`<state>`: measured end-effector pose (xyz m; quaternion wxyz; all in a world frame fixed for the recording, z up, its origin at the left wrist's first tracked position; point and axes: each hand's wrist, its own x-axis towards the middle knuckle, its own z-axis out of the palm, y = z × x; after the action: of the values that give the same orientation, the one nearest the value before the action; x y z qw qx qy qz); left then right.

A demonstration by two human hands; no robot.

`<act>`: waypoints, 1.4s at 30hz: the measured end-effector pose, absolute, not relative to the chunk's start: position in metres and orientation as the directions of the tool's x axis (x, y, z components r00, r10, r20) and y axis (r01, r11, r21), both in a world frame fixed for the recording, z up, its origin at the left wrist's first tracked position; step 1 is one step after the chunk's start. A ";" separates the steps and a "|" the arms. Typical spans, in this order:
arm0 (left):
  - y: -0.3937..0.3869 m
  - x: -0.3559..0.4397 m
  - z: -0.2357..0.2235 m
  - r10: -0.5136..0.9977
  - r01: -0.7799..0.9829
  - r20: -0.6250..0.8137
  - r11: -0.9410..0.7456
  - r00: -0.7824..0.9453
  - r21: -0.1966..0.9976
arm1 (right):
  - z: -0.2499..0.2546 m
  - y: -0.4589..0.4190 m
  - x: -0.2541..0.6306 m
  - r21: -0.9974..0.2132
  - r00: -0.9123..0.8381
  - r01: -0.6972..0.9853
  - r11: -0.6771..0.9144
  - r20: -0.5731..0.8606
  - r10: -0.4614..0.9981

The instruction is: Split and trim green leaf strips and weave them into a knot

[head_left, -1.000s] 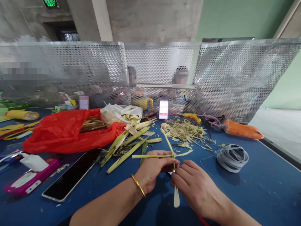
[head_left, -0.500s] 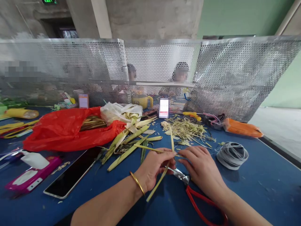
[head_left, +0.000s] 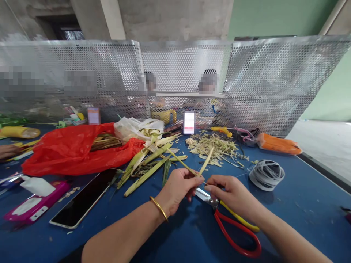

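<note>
My left hand (head_left: 179, 190), a gold bangle on its wrist, pinches crossed leaf strips between thumb and fingers. One pale leaf strip (head_left: 207, 160) points up and away; a thinner greenish strip (head_left: 181, 161) runs off to the upper left. Close by on the right, my right hand (head_left: 230, 191) is closed in a pinch at the short end of a strip. Below both hands, scissors (head_left: 210, 201) with one red and one yellow handle lie on the table, blades toward my left hand. Long leaves (head_left: 148, 175) are piled beyond my left hand.
A heap of shredded leaf scraps (head_left: 219, 146) lies ahead. To the right are a roll of grey tape or ribbon (head_left: 267, 175) and an orange packet (head_left: 279, 143). Leftward lie a red bag (head_left: 74, 149), a phone (head_left: 83, 199) and a magenta tissue pack (head_left: 38, 204). A perforated partition (head_left: 183, 65) stands behind.
The strip end that hung below my left hand no longer shows. The upper strips have changed angle. My right fingers have curled into a pinch. Another person's hand has appeared at the left edge.
</note>
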<state>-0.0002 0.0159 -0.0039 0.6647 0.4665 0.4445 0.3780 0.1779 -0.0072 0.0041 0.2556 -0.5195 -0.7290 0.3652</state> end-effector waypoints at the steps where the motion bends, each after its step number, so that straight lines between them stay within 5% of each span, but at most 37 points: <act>1: 0.016 0.000 -0.004 0.918 -0.054 -0.230 0.261 0.323 0.964 | 0.004 -0.008 0.177 -0.793 -0.323 0.577 0.198 0.001 0.946; 10: 0.014 0.003 0.000 0.896 -0.032 -0.320 0.346 0.307 0.938 | 0.012 -0.019 0.172 -0.722 -0.352 0.630 0.287 0.065 0.934; 16: 0.019 -0.002 -0.002 0.852 -0.094 -0.319 0.389 0.415 0.916 | 0.010 -0.008 0.183 -0.864 -0.362 0.495 0.094 -0.107 0.926; 24: 0.013 -0.001 0.001 0.791 -0.025 -0.328 0.397 0.516 0.917 | 0.001 -0.001 0.175 -0.993 -0.160 0.097 -0.073 -0.088 0.983; 33: 0.008 0.003 -0.003 0.802 0.159 -0.345 0.307 0.487 0.938 | -0.019 -0.003 0.160 -0.995 0.066 0.096 -0.038 -0.032 0.997; 36: 0.007 0.004 -0.004 0.805 0.162 -0.352 0.313 0.477 0.936 | -0.018 -0.003 0.162 -0.985 0.061 0.173 -0.029 -0.019 0.998; 38: 0.006 0.005 -0.003 0.815 0.162 -0.347 0.307 0.464 0.938 | -0.011 -0.004 0.168 -0.928 0.033 0.373 0.002 0.016 0.999; 42: 0.002 0.010 -0.003 0.836 0.179 -0.314 0.260 0.451 0.949 | 0.010 -0.009 0.180 -0.523 0.035 0.822 0.227 0.444 0.895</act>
<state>0.0096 0.0022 -0.0027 0.6478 0.5531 0.4584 0.2535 0.1803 -0.0094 0.0096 0.3654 -0.6195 -0.6929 0.0505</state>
